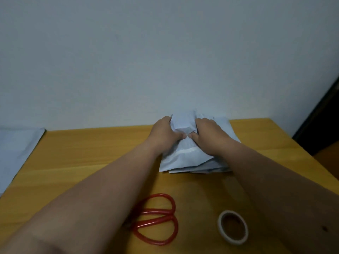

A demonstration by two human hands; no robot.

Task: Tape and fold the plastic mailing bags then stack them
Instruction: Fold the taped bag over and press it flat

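A stack of folded pale grey plastic mailing bags [185,160] lies at the far middle of the wooden table [82,162], against the wall. A white tape strip shows on the top bag. My left hand [163,132] and my right hand [209,133] both rest on top of the stack, thumbs almost meeting at its middle. The fingers of both hands curl over a raised, crumpled fold of the top bag between them. Flat pale bags [16,149] lie at the table's left edge.
Red-handled scissors [156,219] lie near the front of the table, their blades hidden under my left forearm. A roll of white tape [233,227] lies flat to their right. A pale wall rises behind the table. A dark doorway stands at the far right.
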